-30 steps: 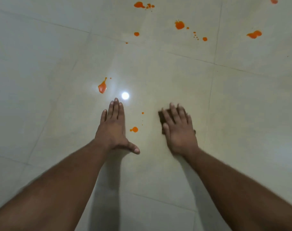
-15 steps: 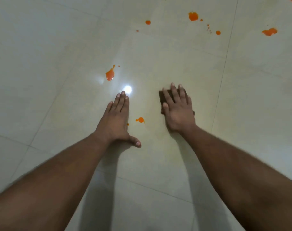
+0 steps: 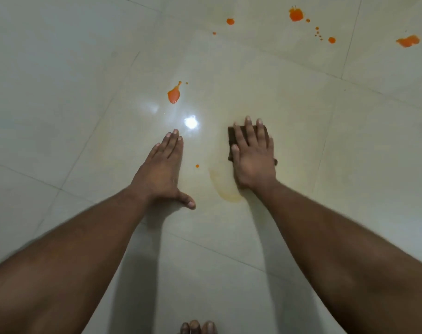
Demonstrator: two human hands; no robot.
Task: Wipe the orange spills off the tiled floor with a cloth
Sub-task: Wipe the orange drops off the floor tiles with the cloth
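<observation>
My right hand (image 3: 253, 155) lies flat with straight fingers on a folded dark brown cloth (image 3: 232, 137), pressing it to the pale tiled floor (image 3: 84, 116). Most of the cloth is hidden under the hand. A faint yellowish smear (image 3: 225, 189) marks the tile just left of my right wrist. My left hand (image 3: 164, 172) rests flat on the floor, fingers together, thumb spread out. A small orange dot (image 3: 197, 166) sits between the hands. A larger teardrop spill (image 3: 174, 94) lies ahead of the left hand. More orange spots (image 3: 296, 14) and a blotch (image 3: 408, 41) lie farther off.
A bright light reflection (image 3: 190, 122) shines on the tile by my left fingertips. Toes of a foot (image 3: 198, 327) show at the bottom edge. Grout lines cross the floor.
The orange spot between my hands has shrunk to a small dot, and a yellowish smear now shows beside my right wrist. The left hand stays planted.
</observation>
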